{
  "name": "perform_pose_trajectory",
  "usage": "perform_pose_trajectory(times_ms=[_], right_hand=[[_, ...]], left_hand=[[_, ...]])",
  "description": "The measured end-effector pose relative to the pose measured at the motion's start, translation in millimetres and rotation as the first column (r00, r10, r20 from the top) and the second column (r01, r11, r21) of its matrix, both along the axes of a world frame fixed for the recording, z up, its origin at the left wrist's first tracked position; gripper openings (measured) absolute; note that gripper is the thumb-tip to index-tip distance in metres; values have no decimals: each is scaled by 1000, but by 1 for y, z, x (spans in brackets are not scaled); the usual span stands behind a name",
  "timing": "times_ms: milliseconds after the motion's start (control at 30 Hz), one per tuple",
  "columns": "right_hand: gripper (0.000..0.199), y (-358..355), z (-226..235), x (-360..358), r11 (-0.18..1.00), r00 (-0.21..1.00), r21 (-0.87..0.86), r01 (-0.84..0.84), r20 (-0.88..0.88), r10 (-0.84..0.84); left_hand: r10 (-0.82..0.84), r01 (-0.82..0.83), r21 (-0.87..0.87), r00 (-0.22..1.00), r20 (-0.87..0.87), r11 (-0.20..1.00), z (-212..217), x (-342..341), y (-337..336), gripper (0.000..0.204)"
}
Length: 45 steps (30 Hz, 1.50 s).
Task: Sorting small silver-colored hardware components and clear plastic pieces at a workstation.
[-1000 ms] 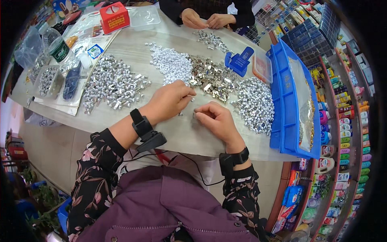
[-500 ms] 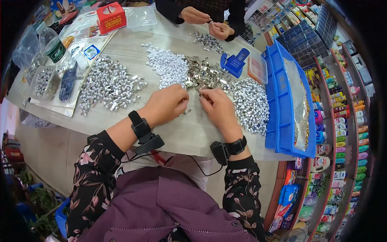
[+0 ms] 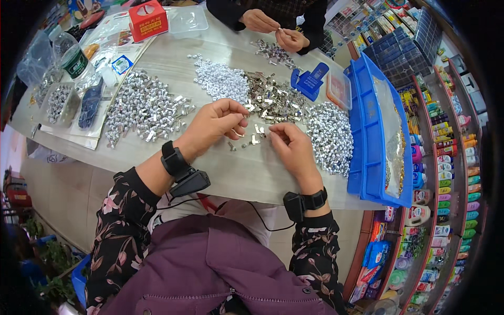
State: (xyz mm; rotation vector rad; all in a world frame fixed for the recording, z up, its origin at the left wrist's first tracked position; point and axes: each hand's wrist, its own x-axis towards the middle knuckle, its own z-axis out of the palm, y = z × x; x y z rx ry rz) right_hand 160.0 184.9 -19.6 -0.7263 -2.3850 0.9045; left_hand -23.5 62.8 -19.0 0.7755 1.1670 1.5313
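Note:
My left hand (image 3: 212,126) is raised over the table, left of the middle, its fingers curled. A tiny whitish piece shows at its fingertips, too small to name. My right hand (image 3: 294,149) has thumb and fingers drawn together; what they pinch, if anything, I cannot make out. Between the hands lie a few loose flat metal clips (image 3: 255,139). Beyond them spreads a pile of shiny metal clips (image 3: 275,100), beside a heap of small white round parts (image 3: 220,79). White-and-metal assembled pieces form one pile (image 3: 142,105) on the left and another pile (image 3: 329,139) by my right hand.
Blue trays (image 3: 362,131) line the right edge, near a blue plastic holder (image 3: 311,81) and a clear lidded box (image 3: 338,89). Across the table, another person's hands (image 3: 275,31) work over a small pile. A red box (image 3: 148,21), bottle (image 3: 73,60) and tub (image 3: 59,103) stand left.
My left hand has lifted and its fingers have loosened. My right hand has drawn slightly nearer to me and to the right. More loose clips now show between the hands.

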Motion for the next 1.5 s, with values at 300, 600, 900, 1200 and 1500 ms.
perform_pose_trajectory(times_ms=[300, 600, 900, 1200, 1500], right_hand=[[12, -12, 15, -8, 985, 985, 55, -163, 66, 160], [10, -12, -5, -12, 972, 981, 134, -191, 62, 184], [9, -18, 14, -12, 695, 959, -698, -176, -281, -40], [12, -21, -1, -18, 598, 893, -703, -386, -448, 51], [11, -26, -7, -24, 802, 877, -498, -330, -476, 65]], left_hand=[[3, -3, 27, 1000, 10, 1000, -2, -1, -1, 19], [-25, 25, -10, 1000, 6, 1000, -1, 0, -1, 18], [-136, 137, -14, 989, 52, 990, -5, 1, 1, 16], [-225, 232, 17, 918, 326, 973, -9, -1, 0, 11], [-157, 149, 50, 945, 287, 988, -11, 1, 1, 12]])
